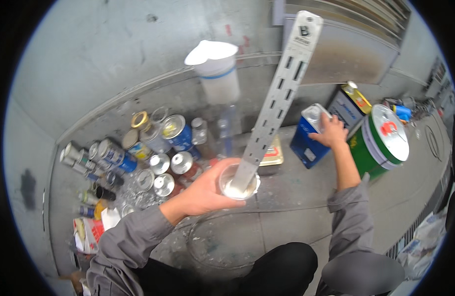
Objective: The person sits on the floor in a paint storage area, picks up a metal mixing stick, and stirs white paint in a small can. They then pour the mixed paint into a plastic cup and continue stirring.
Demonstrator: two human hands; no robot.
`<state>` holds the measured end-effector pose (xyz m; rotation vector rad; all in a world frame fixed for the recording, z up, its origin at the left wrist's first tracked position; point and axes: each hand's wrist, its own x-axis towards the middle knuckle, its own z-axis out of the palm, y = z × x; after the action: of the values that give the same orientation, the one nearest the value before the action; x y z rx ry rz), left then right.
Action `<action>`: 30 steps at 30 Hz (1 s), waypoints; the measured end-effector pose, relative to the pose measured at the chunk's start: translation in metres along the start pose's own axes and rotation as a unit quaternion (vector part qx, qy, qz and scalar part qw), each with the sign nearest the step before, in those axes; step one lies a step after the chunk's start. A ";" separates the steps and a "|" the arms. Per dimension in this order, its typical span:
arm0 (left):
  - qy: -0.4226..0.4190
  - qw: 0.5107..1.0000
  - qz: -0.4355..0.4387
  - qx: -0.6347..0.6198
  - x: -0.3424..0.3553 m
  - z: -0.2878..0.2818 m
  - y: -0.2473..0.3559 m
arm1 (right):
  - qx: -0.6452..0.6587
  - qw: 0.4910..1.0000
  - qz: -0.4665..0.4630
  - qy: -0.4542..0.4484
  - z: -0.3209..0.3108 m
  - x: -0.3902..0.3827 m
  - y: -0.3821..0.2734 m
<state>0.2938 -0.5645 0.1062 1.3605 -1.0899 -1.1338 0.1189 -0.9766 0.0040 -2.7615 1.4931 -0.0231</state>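
Observation:
My left hand is wrapped round a clear plastic cup with white liquid in its bottom. A long metal mixing stick with rows of slots stands tilted in the cup, leaning up to the right. At the right, my right hand reaches over the top edge of a blue rectangular can, its fingers spread. Whether the fingertips press on the can I cannot tell. Right behind that hand stands a dark rectangular can with a yellow top.
A green drum with a red cap stands at the right. Several cans and bottles crowd the left, among them a blue can and silver-topped bottles. A cup dispenser hangs on the far wall. A gold-edged tin sits behind the cup.

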 end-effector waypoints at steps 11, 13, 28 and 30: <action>0.005 1.000 -0.011 -0.024 -0.037 -0.012 -0.028 | -0.052 0.998 -0.033 0.004 -0.102 -0.090 0.001; -0.010 0.999 0.004 -0.036 -0.027 -0.014 -0.039 | -0.051 0.995 -0.083 -0.013 -0.166 -0.118 0.002; -0.083 0.995 0.037 -0.049 -0.013 0.014 -0.075 | -0.256 0.832 -0.288 -0.398 -0.291 -0.249 -0.152; -0.075 0.996 0.047 -0.023 -0.019 0.014 -0.077 | -0.264 0.830 -0.292 -0.395 -0.287 -0.250 -0.164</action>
<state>0.2794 -0.5421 0.0306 1.1917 -1.2156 -1.2000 0.1152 -0.6759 0.2898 -2.8229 0.4512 1.5102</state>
